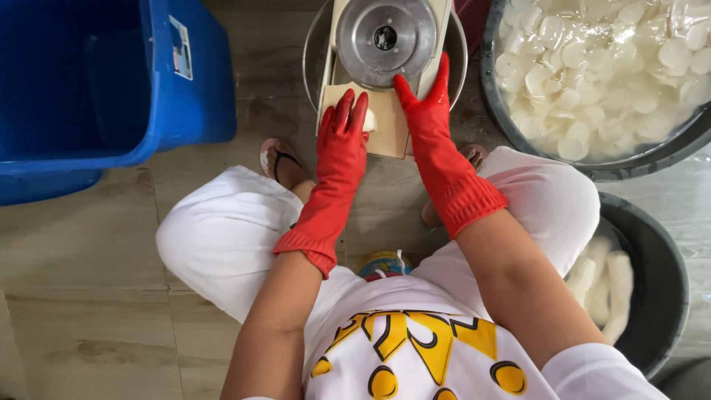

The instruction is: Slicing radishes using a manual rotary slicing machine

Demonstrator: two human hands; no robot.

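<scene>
Both my hands wear red rubber gloves. My left hand (342, 133) presses flat on a pale white root piece (369, 120) lying on the wooden slicer board (391, 132). My right hand (425, 104) rests with open fingers along the board's right edge, beside the round metal blade disc (385, 33). The slicer sits over a steel bowl (314, 44). I am squatting in white trousers, knees apart.
A blue plastic tub (111, 81) stands at the left. At the upper right is a dark basin (518, 141) full of white slices in water. A second dark basin (659, 281) at the right holds whole peeled roots. The floor is tiled.
</scene>
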